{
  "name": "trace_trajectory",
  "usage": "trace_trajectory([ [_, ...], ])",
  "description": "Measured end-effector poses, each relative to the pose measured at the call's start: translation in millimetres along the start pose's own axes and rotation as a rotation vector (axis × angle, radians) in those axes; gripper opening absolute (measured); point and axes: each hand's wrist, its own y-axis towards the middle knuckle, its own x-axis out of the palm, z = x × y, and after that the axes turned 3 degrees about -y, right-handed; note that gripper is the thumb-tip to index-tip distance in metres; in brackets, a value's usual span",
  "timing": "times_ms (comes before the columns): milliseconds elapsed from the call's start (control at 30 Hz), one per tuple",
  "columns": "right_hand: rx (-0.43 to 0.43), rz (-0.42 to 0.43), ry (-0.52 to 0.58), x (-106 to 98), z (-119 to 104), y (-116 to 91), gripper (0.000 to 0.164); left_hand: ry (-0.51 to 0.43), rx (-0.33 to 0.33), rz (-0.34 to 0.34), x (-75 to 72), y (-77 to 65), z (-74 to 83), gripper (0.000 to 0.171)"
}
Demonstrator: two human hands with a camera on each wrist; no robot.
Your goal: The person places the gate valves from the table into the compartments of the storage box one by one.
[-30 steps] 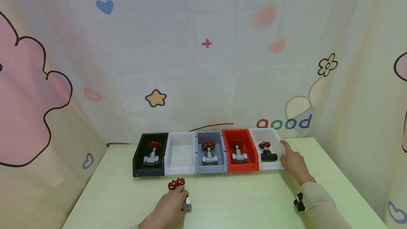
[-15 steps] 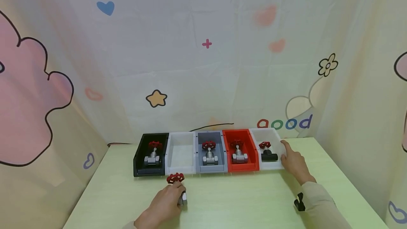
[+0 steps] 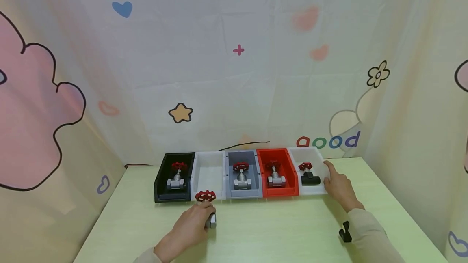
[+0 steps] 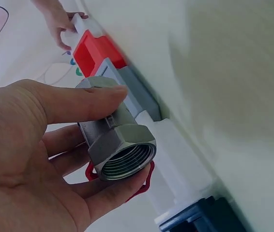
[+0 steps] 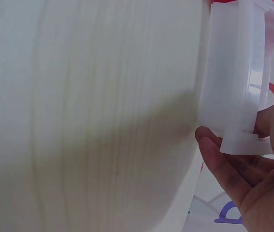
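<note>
My left hand (image 3: 188,226) holds a silver gate valve (image 4: 117,140) with a red handwheel (image 3: 205,196), in front of the second bin from the left, a white bin (image 3: 209,171). In the left wrist view the thumb lies along the metal body and the fingers are behind it; the threaded opening faces the camera. My right hand (image 3: 340,188) grips the side wall of the rightmost white bin (image 5: 234,82), thumb inside and fingers outside. That bin contains a black-bodied valve (image 3: 310,179) with a red handwheel.
Similar silver valves sit in the black bin (image 3: 158,192), the grey bin (image 3: 244,194) and the red bin (image 3: 279,192). All bins stand side by side along the back of the pale table (image 3: 263,230). A small black object (image 3: 345,231) is beside the right sleeve. A printed curtain hangs behind.
My left hand has moved forward with the valve, bringing the handwheel up to the white bin's front edge in the head view. The right hand stays on its bin.
</note>
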Motion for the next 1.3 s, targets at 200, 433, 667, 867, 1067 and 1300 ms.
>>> trace_trajectory([
  [200,0.002,0.008,-0.003,1,1,0,0.058,0.024,0.023,0.014,-13.9,7.9,-0.1,0.034],
  [433,0.001,0.003,0.006,-1,0,-1,0.059,0.042,0.016,0.005,-32.8,14.9,1.4,0.036],
  [667,0.006,-0.006,0.005,-1,-1,-1,0.059,0.057,0.022,0.022,-42.2,20.9,-2.1,0.039],
  [867,0.017,-0.014,0.007,-1,-2,-1,0.059,0.070,0.027,0.031,-48.9,25.9,-4.9,0.041],
  [1067,0.009,-0.008,0.003,-2,-1,-1,0.059,0.071,0.014,0.042,-55.6,31.2,-6.8,0.041],
  [1300,0.008,-0.007,0.006,-1,-1,0,0.059,0.054,0.006,0.042,-59.9,39.8,-14.1,0.041],
])
